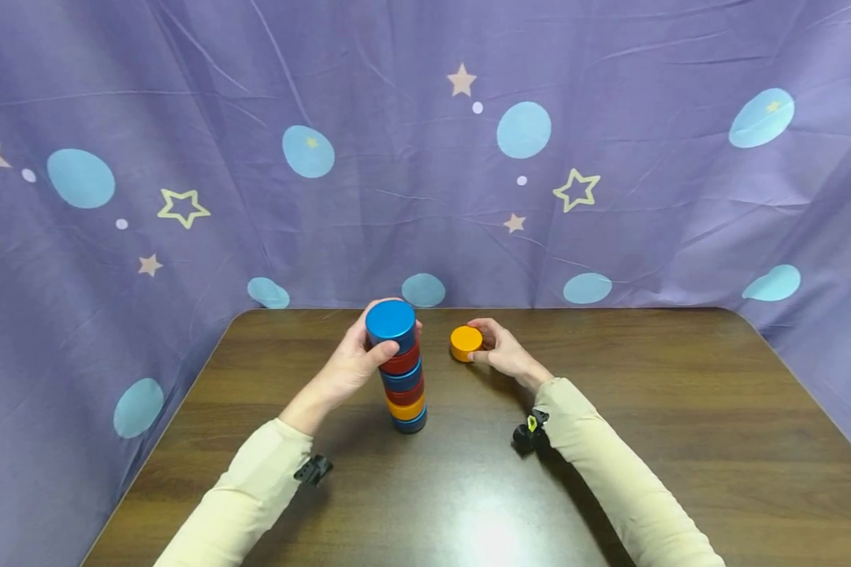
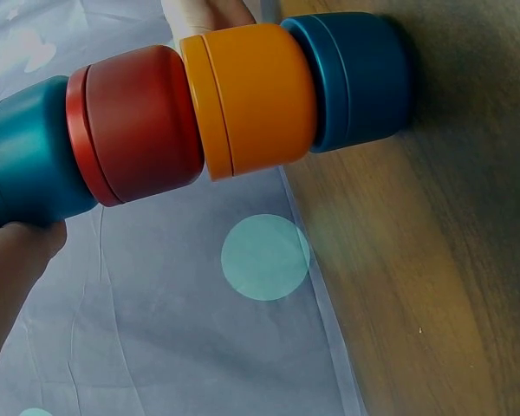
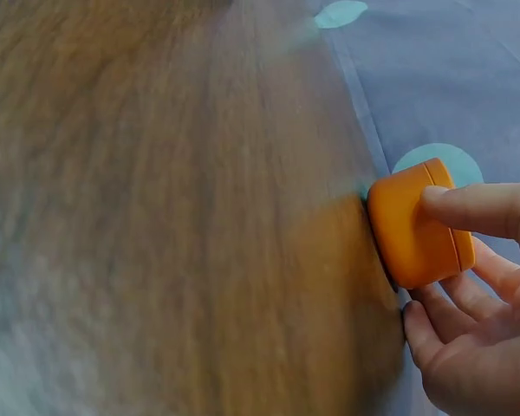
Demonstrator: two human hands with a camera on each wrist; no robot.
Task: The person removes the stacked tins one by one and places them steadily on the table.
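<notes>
A tower of several round, lidded tins in blue, red and orange stands on the table [image 1: 482, 480]. My left hand [image 1: 346, 366] grips it near the top, thumb on the front of the uppermost blue tin [image 1: 391, 321] and fingers behind. In the left wrist view, lower tins show: a red tin [image 2: 139, 126], an orange tin [image 2: 256, 95] and the blue bottom tin [image 2: 360, 78] at the tabletop. To the right of the tower, my right hand [image 1: 503, 354] holds a separate orange tin [image 1: 466, 342] between thumb and fingers, its base close to the tabletop in the right wrist view.
A purple curtain [image 1: 411, 228] with stars and pale blue spots hangs behind the table's far edge. Small black wrist devices sit by the left sleeve [image 1: 255, 472] and the right sleeve [image 1: 610, 465].
</notes>
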